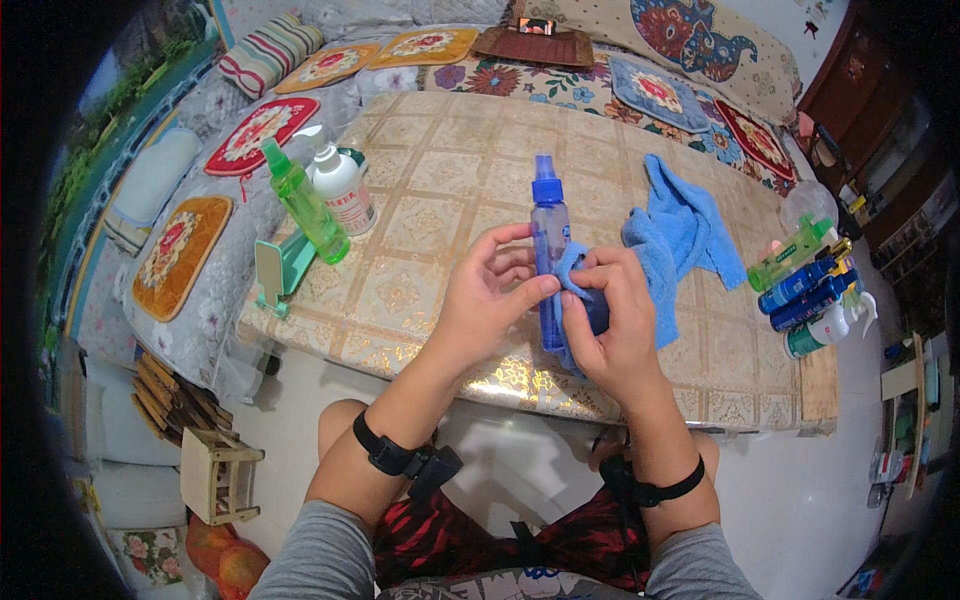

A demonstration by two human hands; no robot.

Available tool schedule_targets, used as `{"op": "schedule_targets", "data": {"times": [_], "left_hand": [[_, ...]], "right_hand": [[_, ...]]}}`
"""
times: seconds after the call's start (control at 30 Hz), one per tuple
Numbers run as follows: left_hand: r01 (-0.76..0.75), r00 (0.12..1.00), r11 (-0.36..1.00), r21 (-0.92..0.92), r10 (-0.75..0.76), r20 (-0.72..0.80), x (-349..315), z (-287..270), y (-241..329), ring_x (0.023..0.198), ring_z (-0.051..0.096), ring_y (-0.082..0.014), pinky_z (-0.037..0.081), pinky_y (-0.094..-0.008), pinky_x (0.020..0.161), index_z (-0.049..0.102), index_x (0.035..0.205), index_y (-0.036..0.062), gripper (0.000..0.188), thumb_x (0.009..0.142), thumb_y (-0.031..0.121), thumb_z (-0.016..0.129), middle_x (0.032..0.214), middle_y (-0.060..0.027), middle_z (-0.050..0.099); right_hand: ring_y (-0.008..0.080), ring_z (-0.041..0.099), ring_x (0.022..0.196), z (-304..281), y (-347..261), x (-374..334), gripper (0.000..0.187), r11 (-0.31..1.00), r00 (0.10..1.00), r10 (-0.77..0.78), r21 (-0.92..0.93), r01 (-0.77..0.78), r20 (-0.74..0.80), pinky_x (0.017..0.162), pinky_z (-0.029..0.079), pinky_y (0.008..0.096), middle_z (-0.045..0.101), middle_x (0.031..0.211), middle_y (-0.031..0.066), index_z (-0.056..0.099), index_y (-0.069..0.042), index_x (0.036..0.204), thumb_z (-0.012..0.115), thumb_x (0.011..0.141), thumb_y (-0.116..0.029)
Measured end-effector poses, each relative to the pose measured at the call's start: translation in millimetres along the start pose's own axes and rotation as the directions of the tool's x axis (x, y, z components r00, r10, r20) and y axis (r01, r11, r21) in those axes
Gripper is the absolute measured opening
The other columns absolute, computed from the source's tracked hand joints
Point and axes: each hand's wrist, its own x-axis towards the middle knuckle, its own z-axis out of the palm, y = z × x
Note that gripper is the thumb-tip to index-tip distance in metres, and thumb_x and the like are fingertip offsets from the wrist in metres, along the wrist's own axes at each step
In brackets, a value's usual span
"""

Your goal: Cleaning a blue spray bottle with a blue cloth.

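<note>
A slim, see-through blue spray bottle (551, 218) with a blue cap is held upright between my hands over the near middle of the table. My left hand (490, 290) closes on it from the left, with fingers behind and thumb tip in front. My right hand (618, 315) pinches a small blue cloth (572, 272) against the bottle's right side. Something dark blue shows below those fingers; I cannot make out whether it is cloth. Whether the bottle's base touches the table is unclear. Just right of my right hand lies a crumpled blue towel (680, 225).
The table (430, 150) has a patterned cover. At its left are a green spray bottle (305, 210), a white pump bottle (342, 190) and a green phone stand (285, 268). Several bottles, including a blue one (800, 290), line the right edge. A wooden stool (218, 475) stands lower left.
</note>
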Motion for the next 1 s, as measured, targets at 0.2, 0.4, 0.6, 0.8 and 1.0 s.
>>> {"op": "schedule_targets", "data": {"times": [0.2, 0.4, 0.6, 0.8, 1.0], "left_hand": [[0.002, 0.995, 0.999, -0.052, -0.008, -0.102, 1.0, 0.3, 5.0, 0.106, 0.064, -0.0177, 0.056, -0.0322, 0.088, 0.044, 0.14, 0.0013, 0.062, 0.088, 0.003, 0.077, 0.119, -0.0142, 0.063], [-0.012, 0.984, 0.993, -0.121, -0.01, -0.178, 2.7, -1.1, 6.5, 0.106, 0.065, -0.0189, 0.058, -0.0338, 0.086, 0.041, 0.142, 0.0044, 0.061, 0.09, 0.003, 0.074, 0.119, -0.0135, 0.063], [-0.029, 0.97, 0.987, -0.156, -0.01, -0.242, 3.7, -0.8, 8.1, 0.105, 0.066, -0.0194, 0.058, -0.034, 0.085, 0.041, 0.141, 0.0044, 0.059, 0.092, 0.005, 0.072, 0.12, -0.0139, 0.064], [-0.006, 0.979, 0.981, -0.194, -0.034, -0.202, 2.2, -3.6, 9.0, 0.104, 0.067, -0.0191, 0.058, -0.0344, 0.086, 0.04, 0.141, 0.0043, 0.057, 0.093, 0.007, 0.071, 0.119, -0.0136, 0.066], [0.014, 0.993, 0.977, -0.212, -0.038, -0.111, 1.3, -4.2, 8.4, 0.105, 0.067, -0.0192, 0.058, -0.034, 0.086, 0.04, 0.141, 0.0032, 0.055, 0.095, 0.007, 0.069, 0.121, -0.0137, 0.066]], "right_hand": [[0.0365, 0.062, 0.09, -0.1, -1.8, 0.0, 0.024, 1.0, 0.998, -0.022, 0.014, 0.021, 0.058, 0.078, 0.052, 0.0394, 0.057, 0.103, 0.0206, 0.06, 0.002, 0.1, 0.072, 0.08, 0.001], [0.0361, 0.063, 0.089, 2.7, -6.3, -0.2, 0.025, 0.999, 0.996, -0.026, 0.038, 0.023, 0.082, 0.077, 0.053, 0.0394, 0.057, 0.103, 0.0193, 0.062, 0.001, 0.1, 0.073, 0.077, 0.0], [0.0362, 0.063, 0.086, 2.4, -9.3, -0.1, 0.025, 0.998, 0.992, -0.057, 0.023, 0.055, 0.115, 0.074, 0.054, 0.0397, 0.058, 0.103, 0.0181, 0.063, 0.0, 0.098, 0.074, 0.076, -0.001], [0.0356, 0.063, 0.085, 4.1, -7.1, -3.7, 0.024, 0.998, 0.994, -0.039, 0.048, 0.035, 0.103, 0.073, 0.053, 0.0392, 0.058, 0.102, 0.0185, 0.063, 0.0, 0.098, 0.073, 0.075, 0.002], [0.036, 0.062, 0.087, 3.7, -5.4, -3.1, 0.022, 0.999, 0.998, -0.018, 0.049, 0.015, 0.066, 0.076, 0.052, 0.0389, 0.057, 0.101, 0.0196, 0.062, 0.001, 0.097, 0.07, 0.077, 0.004]]}}
